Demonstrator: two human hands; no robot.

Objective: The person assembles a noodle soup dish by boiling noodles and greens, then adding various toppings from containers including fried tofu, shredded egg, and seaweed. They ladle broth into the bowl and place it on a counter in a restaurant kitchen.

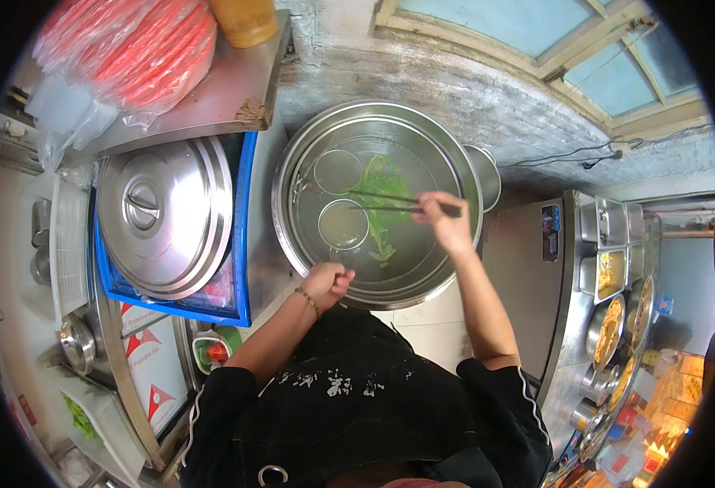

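A large round steel pot (296, 252) of water stands in front of me. Green leafy vegetables (382, 183) float in its middle. My right hand (445, 218) reaches over the pot's right side, closed around a pair of long dark chopsticks (386, 200) whose tips point left to the leaves. My left hand (330, 285) is closed at the pot's near rim, on the handle of a round wire-rimmed strainer (343, 225) that sits in the water. A second round strainer (338, 172) rests just beyond it. The left fingers partly hide the handle.
Left of the pot, a big steel lid (165, 215) lies on a blue-edged box (252, 236). Above it, a metal shelf (247, 98) holds bagged red items (142, 53). A counter with steel food pans (609, 272) stands at right. A brick wall (422, 89) runs behind.
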